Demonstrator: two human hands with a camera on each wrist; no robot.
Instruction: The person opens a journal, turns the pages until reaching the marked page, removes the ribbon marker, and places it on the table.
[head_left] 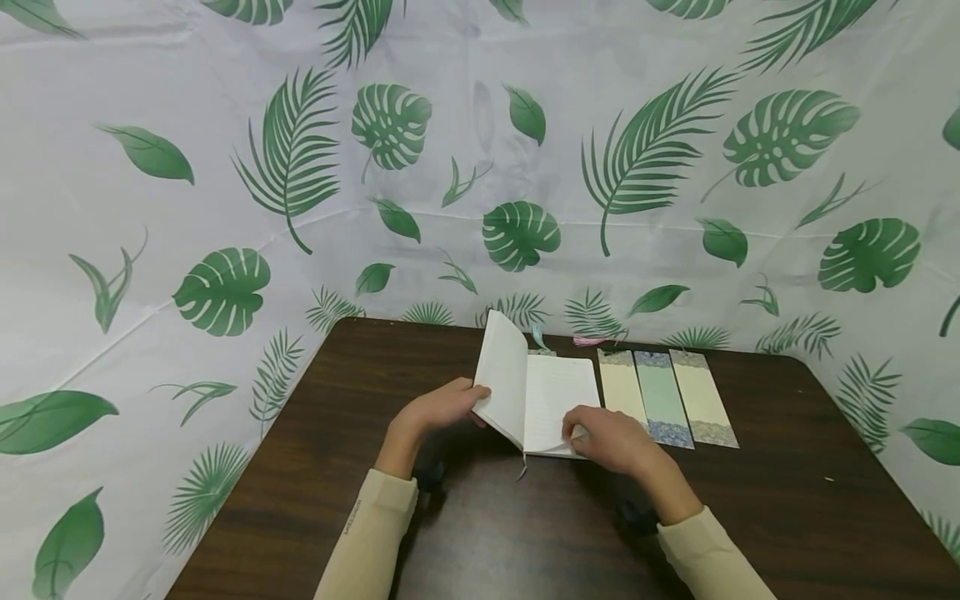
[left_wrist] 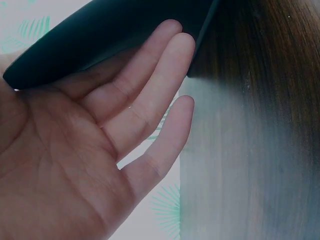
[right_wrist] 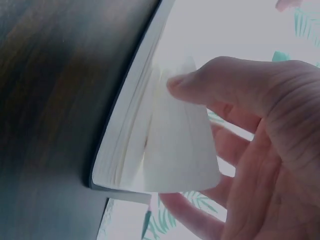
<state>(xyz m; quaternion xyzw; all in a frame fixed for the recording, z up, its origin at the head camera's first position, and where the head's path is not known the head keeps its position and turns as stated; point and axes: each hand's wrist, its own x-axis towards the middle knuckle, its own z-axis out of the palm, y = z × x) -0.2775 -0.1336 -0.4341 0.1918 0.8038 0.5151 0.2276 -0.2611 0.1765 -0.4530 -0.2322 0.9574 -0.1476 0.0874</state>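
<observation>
An open notebook (head_left: 561, 392) with lined white pages and a dark cover (left_wrist: 105, 40) lies on the table, its left side raised at a slant. My left hand (head_left: 448, 404) holds that raised side, thumb on the inner page and fingers behind the cover. At the lower right corner, my right hand (head_left: 617, 440) pinches a page (right_wrist: 182, 150), which bends up from the stack below. In the right wrist view the thumb presses on the page's face and the other fingers are behind it. A thin ribbon (head_left: 522, 468) hangs from the notebook's lower edge.
Right of the notebook lie a cream bookmark (head_left: 621, 387), a green bookmark (head_left: 662, 396) and another cream bookmark (head_left: 703, 396). A teal tassel (head_left: 537, 337) and a pink tassel (head_left: 588, 341) show behind the notebook. The dark wooden table (head_left: 510, 533) meets a leaf-print cloth (head_left: 450, 125).
</observation>
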